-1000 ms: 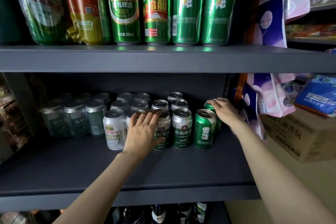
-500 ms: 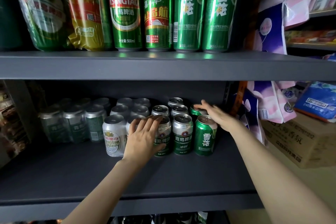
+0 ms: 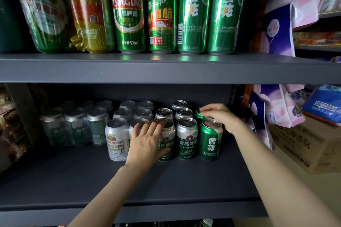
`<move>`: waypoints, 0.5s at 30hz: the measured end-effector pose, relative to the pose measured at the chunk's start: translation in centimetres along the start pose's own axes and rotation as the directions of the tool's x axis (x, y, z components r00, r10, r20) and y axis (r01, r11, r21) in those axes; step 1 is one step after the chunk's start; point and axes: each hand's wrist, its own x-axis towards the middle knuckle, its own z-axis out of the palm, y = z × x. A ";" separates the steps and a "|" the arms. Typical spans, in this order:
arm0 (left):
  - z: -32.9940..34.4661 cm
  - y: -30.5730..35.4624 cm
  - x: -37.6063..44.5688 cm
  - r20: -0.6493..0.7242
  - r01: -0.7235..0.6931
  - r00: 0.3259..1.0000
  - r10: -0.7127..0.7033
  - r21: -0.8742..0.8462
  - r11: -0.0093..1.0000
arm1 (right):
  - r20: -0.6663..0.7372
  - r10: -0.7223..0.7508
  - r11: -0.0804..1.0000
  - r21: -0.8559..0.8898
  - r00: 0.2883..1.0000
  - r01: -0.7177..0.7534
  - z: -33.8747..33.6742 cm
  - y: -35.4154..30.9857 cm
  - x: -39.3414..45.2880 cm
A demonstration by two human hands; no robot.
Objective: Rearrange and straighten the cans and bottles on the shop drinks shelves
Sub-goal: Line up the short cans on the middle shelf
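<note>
Here right hand (image 3: 221,118) grip pinches tilted green can (image 3: 200,116); left hand (image 3: 147,140) seemingly flat.

Small upright green and silver cans (image 3: 187,138) stand clustered on the lower shelf (image 3: 73,175).
</note>
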 end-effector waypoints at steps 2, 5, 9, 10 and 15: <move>0.0 0.0 0.0 0.015 0.007 1.000 -0.007 -0.004 1.000 | -0.010 0.038 0.998 -0.054 0.999 -0.039 0.1 0.1 1.1; 0.0 0.0 0.0 0.025 0.011 1.000 -0.011 -0.010 1.000 | -0.057 0.060 0.990 -0.125 0.997 -0.067 0.7 0.1 1.9; 0.1 -0.1 0.0 -0.011 -0.009 1.000 0.009 -0.008 1.000 | -0.231 0.065 0.992 -0.089 0.971 -0.088 -0.4 1.1 1.8; 0.1 -0.1 0.0 -0.023 -0.013 1.000 0.013 -0.005 1.000 | -0.269 0.063 0.991 -0.098 0.961 -0.093 -1.1 1.3 1.5; 0.4 0.0 0.0 -0.051 -0.001 0.999 0.001 0.006 1.000 | -0.339 0.051 0.943 -0.293 0.939 -0.157 -4.9 1.6 -0.8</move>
